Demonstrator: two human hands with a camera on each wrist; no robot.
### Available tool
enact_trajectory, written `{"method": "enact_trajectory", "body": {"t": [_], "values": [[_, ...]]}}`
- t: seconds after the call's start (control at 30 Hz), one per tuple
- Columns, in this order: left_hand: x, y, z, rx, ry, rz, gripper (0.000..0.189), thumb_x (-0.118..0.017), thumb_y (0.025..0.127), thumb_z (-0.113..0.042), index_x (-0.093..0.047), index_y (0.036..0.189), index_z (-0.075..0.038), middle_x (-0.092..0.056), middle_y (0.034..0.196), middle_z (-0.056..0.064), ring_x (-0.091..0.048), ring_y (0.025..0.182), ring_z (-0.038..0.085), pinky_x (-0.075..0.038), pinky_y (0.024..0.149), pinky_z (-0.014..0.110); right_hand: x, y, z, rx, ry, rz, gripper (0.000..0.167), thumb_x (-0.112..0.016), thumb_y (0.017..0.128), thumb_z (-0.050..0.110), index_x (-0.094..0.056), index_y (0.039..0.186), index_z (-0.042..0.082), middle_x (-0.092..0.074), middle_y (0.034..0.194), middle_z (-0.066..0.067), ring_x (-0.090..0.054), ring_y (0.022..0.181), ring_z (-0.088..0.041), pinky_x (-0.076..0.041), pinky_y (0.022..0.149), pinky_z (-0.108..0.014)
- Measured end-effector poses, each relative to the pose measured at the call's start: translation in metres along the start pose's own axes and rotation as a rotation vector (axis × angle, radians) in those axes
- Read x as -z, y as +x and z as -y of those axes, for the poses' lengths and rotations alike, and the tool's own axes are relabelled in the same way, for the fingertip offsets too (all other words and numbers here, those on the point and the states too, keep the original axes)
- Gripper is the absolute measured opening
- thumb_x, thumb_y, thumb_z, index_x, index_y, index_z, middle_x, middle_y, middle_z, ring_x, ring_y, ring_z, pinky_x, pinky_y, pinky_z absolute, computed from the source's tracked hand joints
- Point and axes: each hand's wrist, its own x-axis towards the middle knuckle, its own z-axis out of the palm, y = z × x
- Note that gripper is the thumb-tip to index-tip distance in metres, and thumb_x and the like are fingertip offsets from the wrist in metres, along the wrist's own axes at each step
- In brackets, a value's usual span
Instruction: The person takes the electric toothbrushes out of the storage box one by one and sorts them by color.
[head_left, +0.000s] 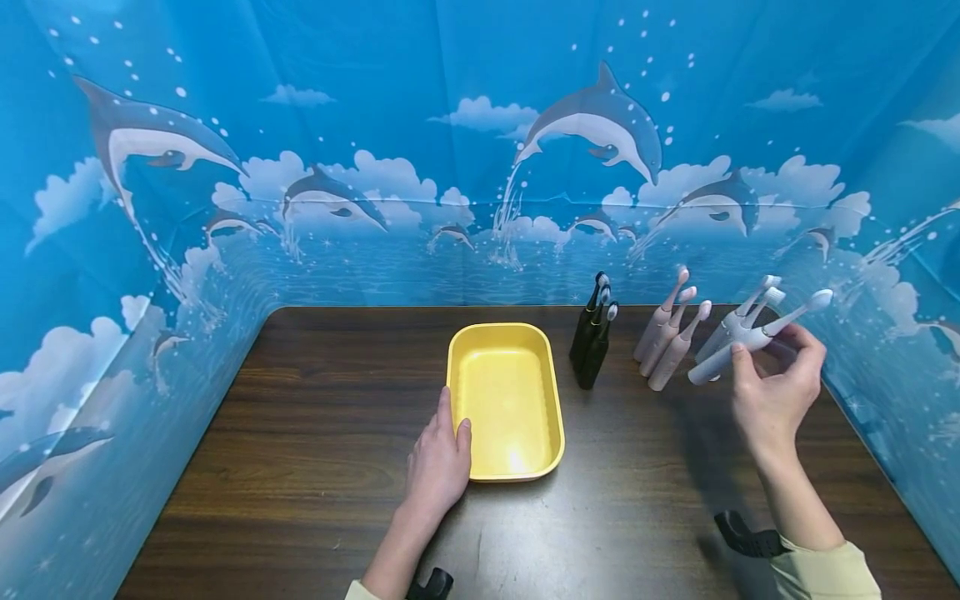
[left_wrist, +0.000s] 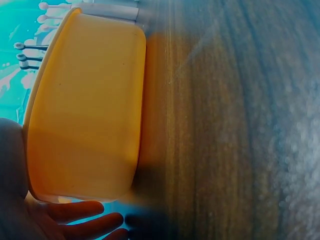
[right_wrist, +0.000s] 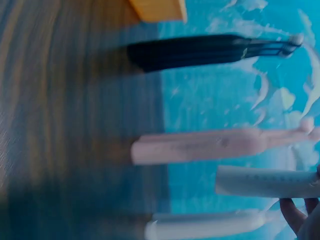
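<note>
A yellow rectangular tray (head_left: 551,392) lies on the table. My left hand (head_left: 437,458) grips its left wall, with the thumb over the rim and the fingers along the outside; the left wrist view shows these fingers (left_wrist: 95,227) below the tray. On the right, my right hand (head_left: 783,387) pinches a white electric toothbrush (head_left: 723,363) between thumb and fingers. It is tilted, brush head up to the right, and its handle hangs in the air in the right wrist view. Behind it stand other white electric toothbrushes (head_left: 722,330), partly hidden by the held one.
Three pink electric toothbrushes (head_left: 663,346) stand upright left of the white ones. Farther left, near the tray's right side, is a group of black electric toothbrushes (head_left: 592,346). A blue dolphin-print curtain (head_left: 375,275) surrounds the back and sides of the dark wooden table (head_left: 315,417).
</note>
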Motion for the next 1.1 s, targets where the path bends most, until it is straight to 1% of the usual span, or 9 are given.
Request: {"method": "enact_trajectory", "body": {"t": [0.13,0.3,0.37,0.63,0.83,0.9,0.97,1.07,1.1], "values": [[0.0,0.0,0.0,0.003,0.005,0.002,0.06,-0.055,0.105,-0.024,-0.035,0.157,0.001,-0.062,0.132,0.029,-0.064,0.111,0.047,-0.051,0.083,0.063,0.001,0.0,-0.018,0.0,-0.08,-0.043,0.049,-0.074,0.089,0.001,-0.054,0.133,0.013,-0.054,0.123,0.009,-0.061,0.104,-0.005,-0.05,0.079,-0.01],[0.0,0.001,0.0,-0.003,-0.001,0.0,0.06,-0.055,0.105,-0.024,-0.036,0.157,0.001,-0.061,0.133,0.029,-0.064,0.112,0.047,-0.051,0.083,0.063,-0.001,-0.001,-0.038,0.002,-0.168,-0.073,0.043,-0.071,0.091,0.004,-0.057,0.131,0.008,-0.044,0.116,0.025,-0.058,0.106,-0.005,-0.047,0.078,-0.008],[0.001,0.001,0.0,-0.008,-0.004,0.0,0.06,-0.055,0.105,-0.024,-0.036,0.156,0.001,-0.061,0.133,0.029,-0.064,0.112,0.047,-0.051,0.083,0.063,-0.002,-0.002,-0.045,-0.002,-0.19,-0.08,0.042,-0.069,0.091,0.004,-0.057,0.131,0.006,-0.04,0.114,0.029,-0.057,0.107,-0.005,-0.046,0.078,-0.01],[0.001,0.001,0.0,-0.008,-0.008,0.005,0.06,-0.055,0.105,-0.023,-0.036,0.156,0.002,-0.062,0.131,0.029,-0.064,0.112,0.047,-0.052,0.083,0.063,-0.006,-0.002,-0.069,-0.02,-0.208,-0.081,0.039,-0.066,0.092,0.002,-0.056,0.13,0.0,-0.036,0.113,0.031,-0.054,0.108,-0.01,-0.044,0.084,-0.014],[0.002,0.001,0.0,-0.001,-0.01,0.014,0.06,-0.055,0.106,-0.024,-0.035,0.157,0.001,-0.061,0.133,0.028,-0.063,0.113,0.046,-0.051,0.085,0.063,-0.008,-0.003,-0.077,-0.023,-0.219,-0.076,0.039,-0.065,0.092,0.002,-0.055,0.13,-0.003,-0.034,0.111,0.031,-0.053,0.109,-0.013,-0.043,0.088,-0.014],[0.002,0.001,0.0,0.002,-0.008,0.015,0.06,-0.055,0.105,-0.024,-0.035,0.157,0.001,-0.061,0.133,0.028,-0.063,0.114,0.046,-0.051,0.085,0.063,-0.009,-0.002,-0.078,-0.031,-0.23,-0.066,0.039,-0.065,0.093,0.002,-0.053,0.131,-0.003,-0.045,0.114,0.021,-0.053,0.11,-0.015,-0.044,0.089,-0.014],[0.002,0.001,0.0,0.003,-0.007,0.014,0.06,-0.055,0.105,-0.024,-0.036,0.157,0.001,-0.062,0.133,0.028,-0.063,0.114,0.046,-0.051,0.085,0.062,-0.009,-0.002,-0.078,-0.034,-0.239,-0.06,0.04,-0.064,0.093,0.002,-0.053,0.131,-0.004,-0.052,0.118,0.006,-0.054,0.112,-0.019,-0.044,0.089,-0.014],[0.001,0.001,0.001,0.005,-0.007,0.015,0.06,-0.055,0.105,-0.024,-0.036,0.157,0.0,-0.061,0.133,0.028,-0.063,0.114,0.046,-0.051,0.086,0.062,-0.01,-0.001,-0.077,-0.046,-0.256,-0.048,0.041,-0.064,0.094,0.002,-0.051,0.131,-0.007,-0.052,0.126,-0.018,-0.054,0.114,-0.024,-0.043,0.09,-0.015],[0.001,0.001,0.001,0.007,-0.007,0.017,0.06,-0.055,0.105,-0.024,-0.035,0.157,0.0,-0.061,0.134,0.028,-0.063,0.114,0.046,-0.051,0.086,0.062,-0.011,-0.002,-0.077,-0.053,-0.258,-0.044,0.041,-0.064,0.094,0.003,-0.051,0.131,-0.006,-0.052,0.127,-0.019,-0.054,0.114,-0.024,-0.043,0.09,-0.015]]}}
